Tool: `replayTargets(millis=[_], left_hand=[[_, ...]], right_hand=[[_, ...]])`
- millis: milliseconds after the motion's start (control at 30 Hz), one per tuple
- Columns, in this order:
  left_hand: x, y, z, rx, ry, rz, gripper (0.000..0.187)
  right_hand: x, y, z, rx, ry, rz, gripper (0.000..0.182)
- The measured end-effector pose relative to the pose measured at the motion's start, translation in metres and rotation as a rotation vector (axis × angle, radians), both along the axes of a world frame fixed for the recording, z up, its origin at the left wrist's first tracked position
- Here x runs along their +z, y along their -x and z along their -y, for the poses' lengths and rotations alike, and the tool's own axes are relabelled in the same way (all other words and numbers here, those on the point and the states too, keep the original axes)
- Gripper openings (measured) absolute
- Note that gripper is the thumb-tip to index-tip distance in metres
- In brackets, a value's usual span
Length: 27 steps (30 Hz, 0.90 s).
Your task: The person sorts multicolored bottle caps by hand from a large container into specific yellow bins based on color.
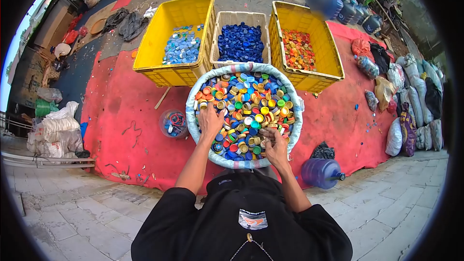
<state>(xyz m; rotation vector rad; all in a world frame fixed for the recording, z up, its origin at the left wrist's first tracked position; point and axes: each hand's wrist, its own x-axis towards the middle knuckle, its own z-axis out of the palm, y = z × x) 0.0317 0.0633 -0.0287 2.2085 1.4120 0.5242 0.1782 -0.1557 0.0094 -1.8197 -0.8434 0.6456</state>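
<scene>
A round basket with a pale cloth rim (193, 124), full of mixed coloured bottle caps (246, 111), stands in front of me. My left hand (210, 120) is over the left side of the caps, fingers apart, with caps at the fingertips. On the lower right of the caps rests my right hand (275, 146), fingers bent among them; whether it grips one is too small to tell. Beyond the basket are a yellow crate (159, 75) with light blue caps, a whitish crate (240, 17) with dark blue caps, and another yellow crate (309, 79) with red and orange caps.
A clear tub (174, 123) stands left of the basket on the red sheet (121, 130). To the right lies a blue water jug (321, 171) beside a black bag (323, 151). Filled sacks (411, 92) line the right side; white sacks (58, 133) are at the left.
</scene>
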Motion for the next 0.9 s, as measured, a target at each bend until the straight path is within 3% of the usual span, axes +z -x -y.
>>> replayTargets(millis=[200,533,767,867,900], left_hand=[[0.003,-0.010,0.004,0.034,-0.036,-0.134,0.044],[-0.012,-0.003,0.013,-0.068,-0.076,0.010,0.041],[0.007,-0.002,0.028,0.061,-0.234,0.011,0.036],[0.014,0.011,0.031,0.123,0.169,0.521,0.038],[0.014,0.016,0.032,0.185,0.471,0.742,0.036]], right_hand=[[-0.002,-0.006,0.016,0.027,0.018,0.093,0.034],[0.004,-0.006,0.013,0.164,0.027,0.148,0.035],[-0.002,-0.009,0.013,0.205,-0.033,0.321,0.042],[0.003,-0.010,0.011,0.248,-0.037,0.476,0.042],[0.004,-0.012,0.007,0.271,-0.039,0.546,0.043]])
